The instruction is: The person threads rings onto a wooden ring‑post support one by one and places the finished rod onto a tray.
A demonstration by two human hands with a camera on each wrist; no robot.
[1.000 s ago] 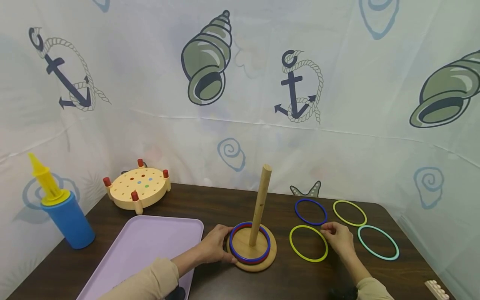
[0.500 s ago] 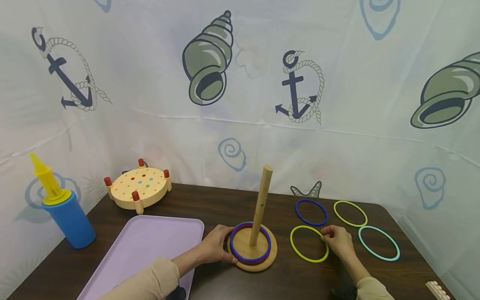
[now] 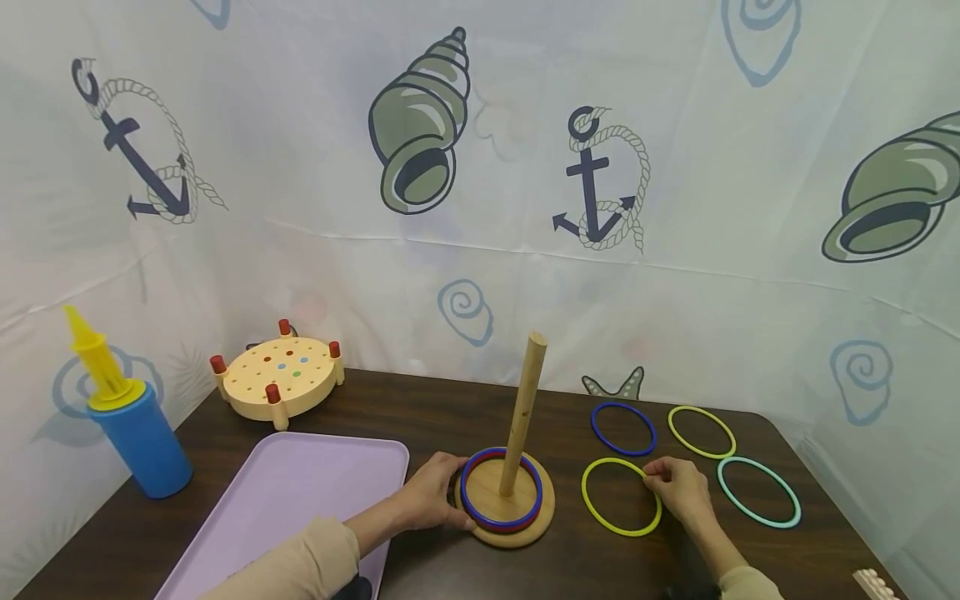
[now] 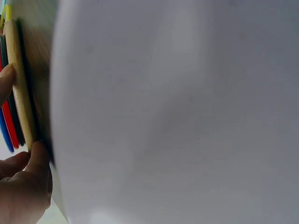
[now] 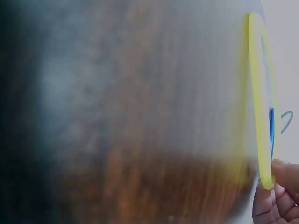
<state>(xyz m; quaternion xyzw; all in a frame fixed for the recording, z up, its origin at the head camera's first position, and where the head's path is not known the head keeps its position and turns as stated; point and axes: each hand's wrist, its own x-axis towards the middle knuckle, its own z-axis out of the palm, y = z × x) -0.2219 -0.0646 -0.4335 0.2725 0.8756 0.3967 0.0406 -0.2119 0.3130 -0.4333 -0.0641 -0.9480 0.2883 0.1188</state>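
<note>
A round wooden ring-toss base point(image 3: 483, 487) with an upright peg point(image 3: 522, 417) stands at mid-table. Around the peg lie a blue ring point(image 3: 498, 527) and a red ring point(image 4: 10, 123); a dark green ring point(image 4: 16, 119) shows beneath them in the left wrist view. My left hand point(image 3: 431, 496) grips the base's left edge, thumb and fingers spread along it. To the right, my right hand point(image 3: 681, 492) pinches a yellow ring point(image 3: 630, 533) at its right side between thumb and fingers. In the right wrist view this yellow ring point(image 5: 258, 93) appears tilted up off the tabletop.
Behind and right of the right hand lie another blue ring point(image 3: 636, 453), a yellow-green ring point(image 3: 690, 407) and a turquoise ring point(image 3: 780, 524). At left are a lilac tray point(image 3: 322, 475), a blue-and-yellow pump point(image 3: 142, 450) and a round pegboard with red-tipped legs point(image 3: 281, 379).
The yellow ring's right side has risen a little and the ring has shifted slightly nearer, with the right fingers pinching it. The left hand stays on the base.
</note>
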